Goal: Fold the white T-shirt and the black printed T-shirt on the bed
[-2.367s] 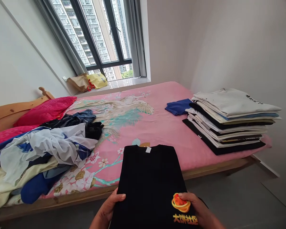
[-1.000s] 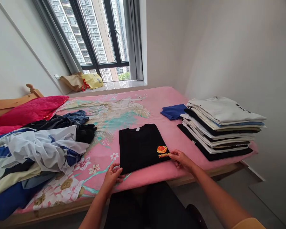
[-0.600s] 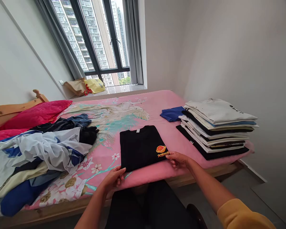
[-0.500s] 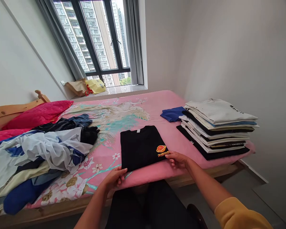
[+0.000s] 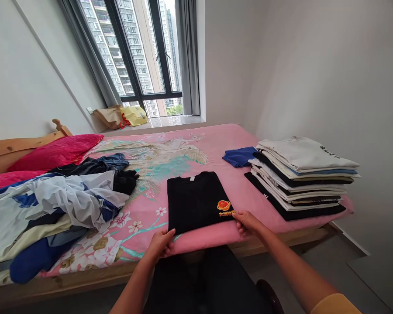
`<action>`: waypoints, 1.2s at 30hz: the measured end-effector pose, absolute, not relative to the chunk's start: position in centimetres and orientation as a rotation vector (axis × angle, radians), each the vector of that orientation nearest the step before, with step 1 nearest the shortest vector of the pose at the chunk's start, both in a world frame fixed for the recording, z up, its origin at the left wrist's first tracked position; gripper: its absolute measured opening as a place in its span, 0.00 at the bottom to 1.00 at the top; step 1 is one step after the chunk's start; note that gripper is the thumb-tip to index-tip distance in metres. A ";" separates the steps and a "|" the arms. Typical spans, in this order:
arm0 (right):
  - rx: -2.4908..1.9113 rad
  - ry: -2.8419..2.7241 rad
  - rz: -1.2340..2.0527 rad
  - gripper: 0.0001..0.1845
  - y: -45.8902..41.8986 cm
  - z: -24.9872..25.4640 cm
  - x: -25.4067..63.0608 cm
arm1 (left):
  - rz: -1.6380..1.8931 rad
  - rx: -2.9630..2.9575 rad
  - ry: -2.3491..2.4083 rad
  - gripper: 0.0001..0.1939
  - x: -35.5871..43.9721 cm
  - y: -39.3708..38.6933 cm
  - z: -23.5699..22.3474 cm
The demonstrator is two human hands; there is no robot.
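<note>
Folded black T-shirt (image 5: 196, 203), orange logo (image 5: 224, 206) up, lies on pink bedsheet (image 5: 209, 240) near bed's edge — L hand (image 5: 160, 245) at near-left corner, fingers spread, tips on fabric; R hand (image 5: 249, 223) at near-right corner, fingers pressed together, pinch unclear. Stack of folded tees (image 5: 298, 179), blue folded cloth (image 5: 239, 157) to right — clothes heap (image 5: 59, 205) left.

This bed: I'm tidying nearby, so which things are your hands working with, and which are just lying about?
Worked with: black T-shirt, left hand, right hand.
Lying about: stack of folded shirts, blue folded cloth, heap of crumpled clothes, red pillows.
</note>
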State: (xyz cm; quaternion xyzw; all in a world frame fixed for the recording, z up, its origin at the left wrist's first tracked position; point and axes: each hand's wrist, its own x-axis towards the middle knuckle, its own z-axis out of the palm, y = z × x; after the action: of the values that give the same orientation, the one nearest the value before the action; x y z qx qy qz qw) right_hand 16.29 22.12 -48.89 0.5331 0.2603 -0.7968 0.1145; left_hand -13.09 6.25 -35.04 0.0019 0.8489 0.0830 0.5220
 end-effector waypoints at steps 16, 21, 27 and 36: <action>1.766 1.246 -2.053 0.16 18.3 -45.8 19.6 | 0.238 0.160 2.214 0.26 -10.6 1.0 -32.0; 1.987 1.786 -1.814 0.18 19.9 -45.2 19.5 | 0.385 0.752 2.484 0.20 -12.1 1.5 -30.7; 1.569 2.299 -1.647 0.25 19.0 -44.6 11.9 | 0.003 1.211 2.377 0.21 -11.1 7.5 -34.8; 1.220 2.308 -1.283 0.35 21.7 -50.0 5.5 | -0.603 1.106 2.220 0.36 -13.9 13.6 -42.2</action>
State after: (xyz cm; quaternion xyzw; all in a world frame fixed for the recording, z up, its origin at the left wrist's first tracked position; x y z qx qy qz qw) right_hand 5.51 21.72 -50.02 0.4166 0.7881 -0.4380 0.1164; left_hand -13.88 13.64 -42.25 0.4147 0.8323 -0.2261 0.2900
